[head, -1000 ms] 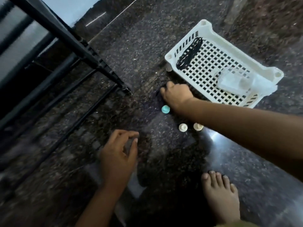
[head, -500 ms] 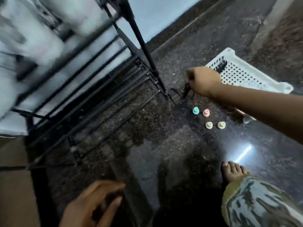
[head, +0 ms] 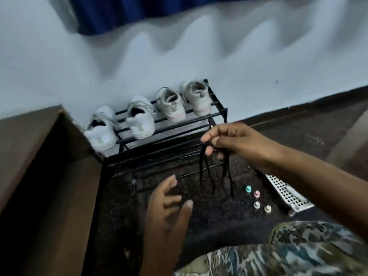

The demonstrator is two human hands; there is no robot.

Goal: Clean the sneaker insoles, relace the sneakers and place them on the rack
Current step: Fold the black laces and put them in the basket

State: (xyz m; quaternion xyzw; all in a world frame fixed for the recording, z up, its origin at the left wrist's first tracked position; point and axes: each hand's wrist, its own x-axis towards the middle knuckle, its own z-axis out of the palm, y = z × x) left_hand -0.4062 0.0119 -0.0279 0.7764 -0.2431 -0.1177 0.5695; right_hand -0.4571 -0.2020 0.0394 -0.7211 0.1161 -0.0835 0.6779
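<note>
My right hand (head: 229, 141) pinches a bunch of black shoelaces (head: 216, 174) whose ends dangle down in front of the black metal rack (head: 179, 128). On the rack's top shelf stand two white sneakers (head: 121, 126) at the left and two beige sneakers (head: 183, 102) at the right, heels toward me. My left hand (head: 169, 206) hovers over the dark floor below the rack, fingers spread and holding nothing.
Several small coloured caps (head: 256, 199) lie on the dark speckled floor beside a white perforated basket (head: 286, 194) at the right. A brown cardboard box (head: 43, 176) stands at the left against the rack. A pale wall rises behind it.
My right hand has lifted the black laces off the floor near the basket and carried them up in front of the rack. The view has tilted up, showing the sneakers.
</note>
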